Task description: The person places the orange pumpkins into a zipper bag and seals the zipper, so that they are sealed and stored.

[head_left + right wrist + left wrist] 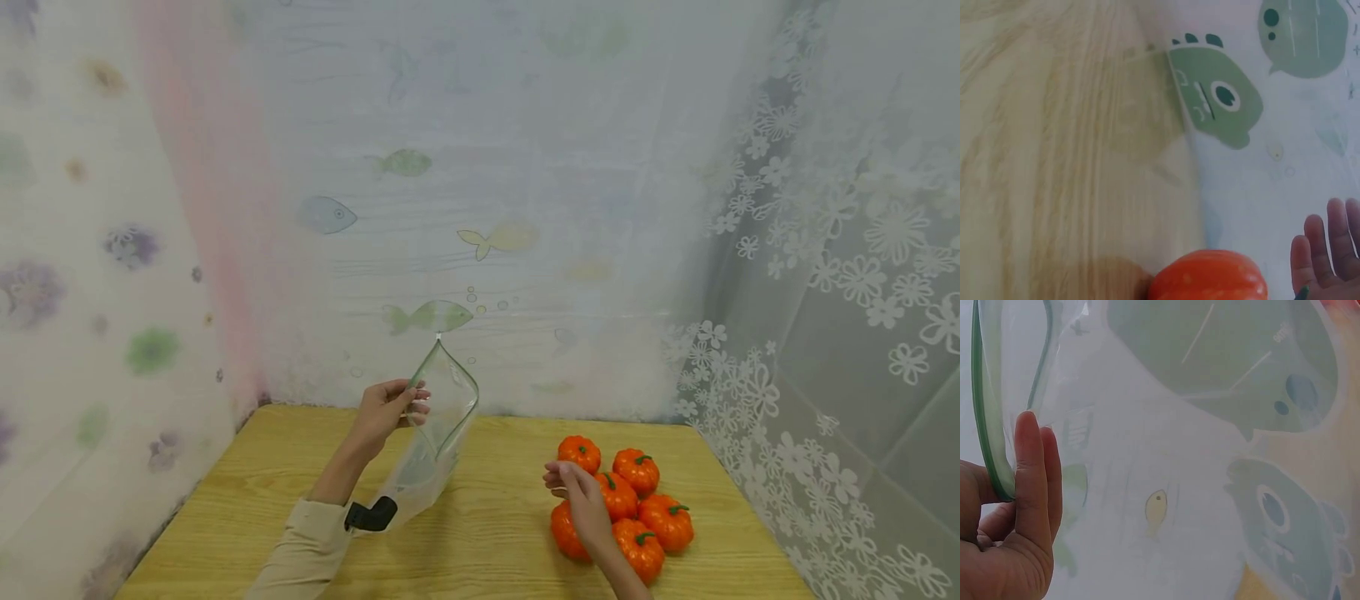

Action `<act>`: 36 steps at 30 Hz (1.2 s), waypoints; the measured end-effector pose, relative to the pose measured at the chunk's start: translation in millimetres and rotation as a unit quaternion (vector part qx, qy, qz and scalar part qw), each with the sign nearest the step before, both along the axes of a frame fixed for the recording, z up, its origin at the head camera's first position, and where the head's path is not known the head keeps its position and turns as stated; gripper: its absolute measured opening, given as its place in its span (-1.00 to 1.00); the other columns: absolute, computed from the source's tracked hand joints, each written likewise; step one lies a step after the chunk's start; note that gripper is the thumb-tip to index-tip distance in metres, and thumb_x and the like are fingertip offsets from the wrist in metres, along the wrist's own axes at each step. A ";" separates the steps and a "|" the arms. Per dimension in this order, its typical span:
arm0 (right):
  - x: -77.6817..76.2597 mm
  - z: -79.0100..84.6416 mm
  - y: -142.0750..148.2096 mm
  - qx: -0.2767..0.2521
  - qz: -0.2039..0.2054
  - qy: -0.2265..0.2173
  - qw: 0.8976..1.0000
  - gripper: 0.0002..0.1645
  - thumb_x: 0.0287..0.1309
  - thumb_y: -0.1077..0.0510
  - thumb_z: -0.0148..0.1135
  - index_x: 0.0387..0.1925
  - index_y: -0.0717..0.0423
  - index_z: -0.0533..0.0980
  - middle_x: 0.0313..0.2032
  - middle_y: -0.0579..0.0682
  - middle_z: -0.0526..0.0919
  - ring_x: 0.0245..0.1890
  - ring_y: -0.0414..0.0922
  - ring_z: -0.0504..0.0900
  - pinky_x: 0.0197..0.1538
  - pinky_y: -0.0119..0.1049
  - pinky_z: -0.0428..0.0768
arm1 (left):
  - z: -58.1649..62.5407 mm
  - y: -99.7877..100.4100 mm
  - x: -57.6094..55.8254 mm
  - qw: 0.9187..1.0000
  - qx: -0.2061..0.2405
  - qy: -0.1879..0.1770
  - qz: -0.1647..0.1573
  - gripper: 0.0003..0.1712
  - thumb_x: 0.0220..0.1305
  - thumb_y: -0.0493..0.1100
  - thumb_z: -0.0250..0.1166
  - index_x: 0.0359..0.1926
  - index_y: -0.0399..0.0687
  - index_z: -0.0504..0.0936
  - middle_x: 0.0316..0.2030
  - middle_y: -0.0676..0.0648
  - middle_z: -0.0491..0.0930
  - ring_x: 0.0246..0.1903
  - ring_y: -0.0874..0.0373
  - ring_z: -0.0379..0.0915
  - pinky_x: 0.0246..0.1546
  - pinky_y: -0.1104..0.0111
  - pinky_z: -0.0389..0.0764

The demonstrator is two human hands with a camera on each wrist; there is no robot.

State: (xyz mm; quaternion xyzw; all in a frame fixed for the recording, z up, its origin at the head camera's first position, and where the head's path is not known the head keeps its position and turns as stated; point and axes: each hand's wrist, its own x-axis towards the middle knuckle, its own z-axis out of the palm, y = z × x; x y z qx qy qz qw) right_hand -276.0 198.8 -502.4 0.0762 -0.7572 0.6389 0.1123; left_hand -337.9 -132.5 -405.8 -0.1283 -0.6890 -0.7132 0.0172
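Observation:
My left hand (386,412) pinches one side of the mouth of a clear zip bag (423,471), held up over the table. The mouth gapes in a diamond shape, with a green zip strip (984,412) along its rim. A printed cartoon dinosaur (1272,503) shows on the bag in the left wrist view. Several small orange pumpkins (667,523) with green stems stand grouped at the right. My right hand (585,504) is just over the left part of this group, fingers loosely extended and holding nothing. One pumpkin (1210,278) shows beside the right hand in the right wrist view.
Beneath everything is a wood-grain table (495,550). A pale curtain (480,183) with printed fish hangs behind its far edge. More curtain stands along the left, and a flower-patterned sheet (832,275) closes off the right. A black wrist strap (372,514) sits at my left forearm.

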 end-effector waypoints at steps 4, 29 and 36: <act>6.1 -3.1 7.0 0.002 -0.021 0.011 1.000 -0.55 0.62 0.11 -0.09 0.06 0.42 0.56 -0.15 0.04 0.71 -0.12 -0.25 0.67 0.04 -0.30 0.67 | 0.9 -1.9 0.7 1.000 0.001 0.003 0.002 -0.62 0.59 -0.32 0.02 0.26 -0.52 0.46 0.02 -0.36 0.64 -0.33 0.30 0.68 -0.30 0.47 0.71; 26.3 -10.5 45.1 0.202 0.053 -0.108 0.972 -0.09 -0.04 0.23 0.59 0.38 0.19 0.40 0.41 0.33 0.33 0.42 0.41 0.23 0.36 0.32 0.35 | 1.3 -6.1 2.8 1.000 -0.003 -0.001 0.001 -0.62 0.59 -0.31 0.03 0.26 -0.50 0.45 -0.15 -0.04 0.69 -0.33 0.30 0.66 -0.29 0.45 0.72; 22.8 -10.8 51.5 0.191 0.101 -0.149 0.965 0.11 -0.01 0.15 0.62 0.50 0.24 0.22 0.46 0.45 0.17 0.38 0.52 0.21 0.30 0.27 0.44 | 0.9 -5.6 3.6 1.000 0.000 -0.004 0.001 -0.63 0.59 -0.32 0.02 0.25 -0.51 0.45 -0.17 -0.02 0.69 -0.33 0.29 0.67 -0.28 0.44 0.72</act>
